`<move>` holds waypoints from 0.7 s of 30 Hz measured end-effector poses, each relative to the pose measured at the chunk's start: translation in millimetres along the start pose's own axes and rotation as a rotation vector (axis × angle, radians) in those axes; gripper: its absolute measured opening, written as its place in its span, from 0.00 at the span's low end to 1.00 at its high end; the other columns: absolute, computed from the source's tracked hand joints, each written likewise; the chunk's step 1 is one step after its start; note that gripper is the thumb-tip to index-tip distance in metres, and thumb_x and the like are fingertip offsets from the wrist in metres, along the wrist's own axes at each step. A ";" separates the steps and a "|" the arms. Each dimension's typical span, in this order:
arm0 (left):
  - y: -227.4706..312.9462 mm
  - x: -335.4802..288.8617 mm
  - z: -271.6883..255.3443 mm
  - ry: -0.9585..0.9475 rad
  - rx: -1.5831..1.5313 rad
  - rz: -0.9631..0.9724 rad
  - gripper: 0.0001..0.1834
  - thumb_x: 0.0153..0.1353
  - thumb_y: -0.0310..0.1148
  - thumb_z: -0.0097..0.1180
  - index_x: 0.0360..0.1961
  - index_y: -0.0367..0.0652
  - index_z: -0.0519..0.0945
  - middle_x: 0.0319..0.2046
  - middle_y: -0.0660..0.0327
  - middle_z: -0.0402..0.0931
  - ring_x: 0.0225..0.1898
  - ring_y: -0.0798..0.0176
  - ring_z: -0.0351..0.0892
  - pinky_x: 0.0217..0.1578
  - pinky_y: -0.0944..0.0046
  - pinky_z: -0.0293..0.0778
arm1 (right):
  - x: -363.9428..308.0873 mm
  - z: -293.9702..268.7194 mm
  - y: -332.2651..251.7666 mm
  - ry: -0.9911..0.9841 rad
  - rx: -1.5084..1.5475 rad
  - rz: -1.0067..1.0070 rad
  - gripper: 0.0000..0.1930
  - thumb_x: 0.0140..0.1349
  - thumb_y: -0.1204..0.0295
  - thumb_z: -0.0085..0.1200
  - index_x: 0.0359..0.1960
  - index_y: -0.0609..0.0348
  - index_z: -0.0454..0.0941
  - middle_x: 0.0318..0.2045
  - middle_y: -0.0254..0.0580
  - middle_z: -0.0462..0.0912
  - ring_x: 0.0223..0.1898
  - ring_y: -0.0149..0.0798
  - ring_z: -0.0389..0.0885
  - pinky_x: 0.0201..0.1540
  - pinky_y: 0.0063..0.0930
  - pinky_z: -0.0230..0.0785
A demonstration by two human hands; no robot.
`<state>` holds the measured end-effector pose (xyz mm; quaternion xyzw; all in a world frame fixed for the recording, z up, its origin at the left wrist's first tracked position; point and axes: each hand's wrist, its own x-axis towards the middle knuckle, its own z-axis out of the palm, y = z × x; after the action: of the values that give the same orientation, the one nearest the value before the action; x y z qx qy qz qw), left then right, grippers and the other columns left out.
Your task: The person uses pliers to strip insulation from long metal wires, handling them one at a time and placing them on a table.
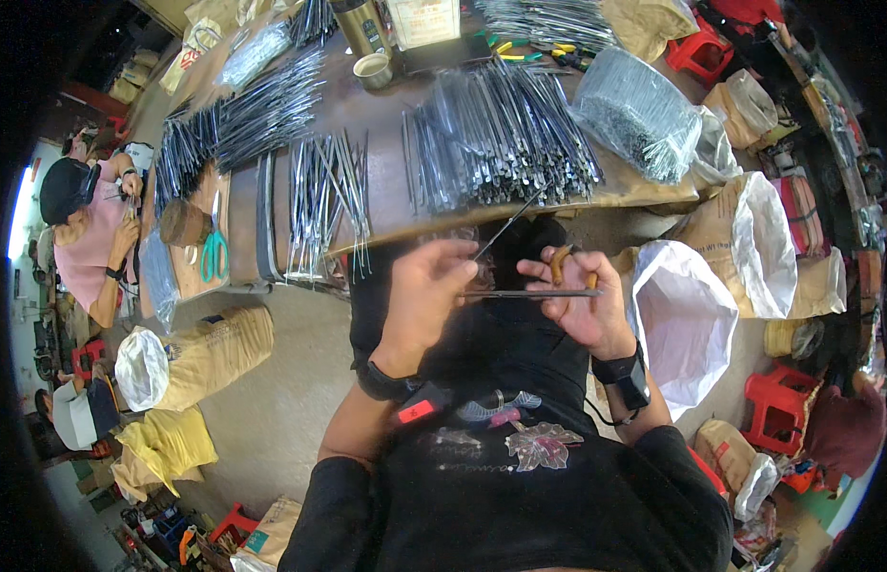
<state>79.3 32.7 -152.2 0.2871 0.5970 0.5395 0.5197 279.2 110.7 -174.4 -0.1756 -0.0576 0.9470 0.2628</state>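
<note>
My left hand (420, 296) is closed with its fingertips pinched on thin dark metal rods. One rod (520, 294) runs level from it across to my right hand (588, 300). Another, a slanting rod (508, 229), points from the left fingertips up toward the table edge. The right palm is turned up, its fingers half curled, and the level rod's far end lies at its thumb and fingers. Brown finger covers (560, 265) sit on the right thumb and a finger. Just beyond my hands, a broad pile of similar rods (501, 133) lies on the table.
More rod bundles (272, 105) spread over the table (386, 195), near a metal cup (373, 71) and green-handled scissors (215, 250). A plastic-wrapped bundle (636, 112) lies at right. Open sacks (687, 324) stand beside me. A person (92, 224) works at left.
</note>
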 end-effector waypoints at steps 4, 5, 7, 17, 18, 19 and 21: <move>-6.3 -1.0 -1.0 0.013 0.157 0.172 0.10 0.55 0.25 0.56 0.38 0.35 0.79 0.23 0.69 0.69 0.20 0.80 0.65 0.19 0.79 0.65 | -2.6 -15.9 13.8 -0.023 -0.417 0.088 0.24 0.45 0.76 0.49 0.49 0.60 0.63 0.41 0.54 0.73 0.39 0.46 0.77 0.29 0.27 0.74; -6.5 -1.3 -1.4 0.016 0.255 0.259 0.09 0.55 0.25 0.55 0.38 0.35 0.80 0.24 0.69 0.68 0.21 0.79 0.65 0.19 0.79 0.65 | -1.2 -16.3 17.6 -0.024 -0.417 0.090 0.24 0.45 0.76 0.49 0.49 0.60 0.63 0.41 0.54 0.73 0.39 0.46 0.77 0.29 0.27 0.74; -7.6 -0.8 -2.9 0.023 0.353 0.348 0.09 0.55 0.24 0.54 0.37 0.35 0.80 0.25 0.68 0.68 0.21 0.79 0.66 0.19 0.78 0.66 | 2.0 -17.0 22.6 0.014 -1.027 0.046 0.30 0.42 0.78 0.47 0.53 0.61 0.61 0.41 0.49 0.71 0.41 0.40 0.73 0.37 0.27 0.71; -12.8 3.9 -6.5 0.042 0.456 0.365 0.09 0.55 0.22 0.52 0.37 0.35 0.80 0.26 0.67 0.67 0.21 0.77 0.66 0.18 0.77 0.66 | 5.5 10.3 8.9 0.112 -1.989 -0.302 0.20 0.45 0.74 0.46 0.44 0.62 0.72 0.31 0.59 0.75 0.35 0.56 0.74 0.37 0.37 0.68; -14.5 4.7 -7.2 0.039 0.457 0.353 0.09 0.56 0.22 0.52 0.37 0.35 0.79 0.26 0.67 0.67 0.21 0.77 0.66 0.18 0.77 0.66 | 6.2 10.3 8.3 0.106 -1.991 -0.300 0.20 0.45 0.74 0.46 0.44 0.62 0.72 0.31 0.59 0.75 0.35 0.56 0.74 0.37 0.37 0.68; -14.0 4.9 -6.4 0.039 0.455 0.353 0.09 0.56 0.22 0.52 0.37 0.35 0.79 0.26 0.67 0.67 0.21 0.77 0.66 0.18 0.77 0.66 | 5.5 9.6 7.6 0.160 -1.984 -0.267 0.18 0.45 0.74 0.46 0.41 0.61 0.73 0.28 0.59 0.75 0.32 0.57 0.75 0.34 0.38 0.68; -12.0 5.4 -5.2 0.016 0.475 0.327 0.09 0.56 0.22 0.52 0.38 0.35 0.79 0.26 0.67 0.66 0.21 0.77 0.66 0.19 0.77 0.66 | 6.0 7.3 6.3 0.212 -1.978 -0.232 0.15 0.46 0.73 0.47 0.38 0.61 0.74 0.25 0.59 0.75 0.29 0.58 0.75 0.32 0.40 0.67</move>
<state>75.4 32.8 -165.8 0.4889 0.6566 0.4635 0.3391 268.7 108.3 -170.7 -0.3922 -0.8125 0.4212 0.0929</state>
